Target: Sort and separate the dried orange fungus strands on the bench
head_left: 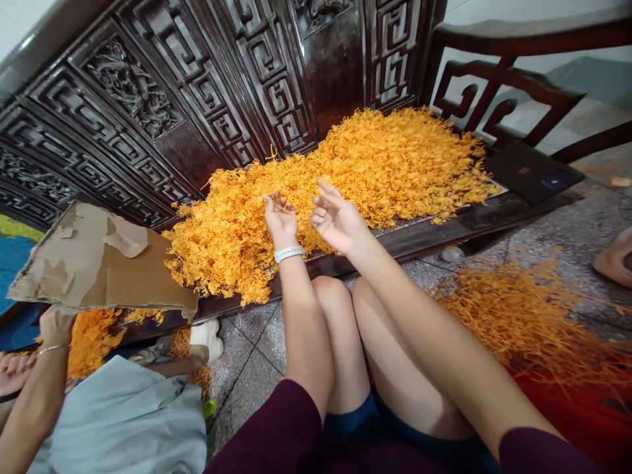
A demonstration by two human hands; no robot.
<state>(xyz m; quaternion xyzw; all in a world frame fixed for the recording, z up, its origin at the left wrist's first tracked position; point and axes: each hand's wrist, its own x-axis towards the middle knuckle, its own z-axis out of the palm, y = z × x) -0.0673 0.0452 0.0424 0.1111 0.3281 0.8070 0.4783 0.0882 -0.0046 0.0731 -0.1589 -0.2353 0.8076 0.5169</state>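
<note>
A long heap of bright orange, thin, stringy pieces (395, 158), looking like cordyceps, covers the dark wooden bench seat. My left hand (281, 220), with a pale band at the wrist, is palm up over the heap's front part. Its fingers are curled, and a thin orange strand (287, 206) shows between them. Just to its right, my right hand (338, 217) hovers over the pile with bent fingers spread apart. I see nothing held in it. A small gap separates the two hands.
Behind the heap rises a carved bench back (197, 85). At left, another person's hand (56, 324) holds a torn cardboard piece (123, 263). A dark flat box (533, 170) lies at the bench's right end. Longer orange strands (523, 309) fill a red container (567, 408) on my right.
</note>
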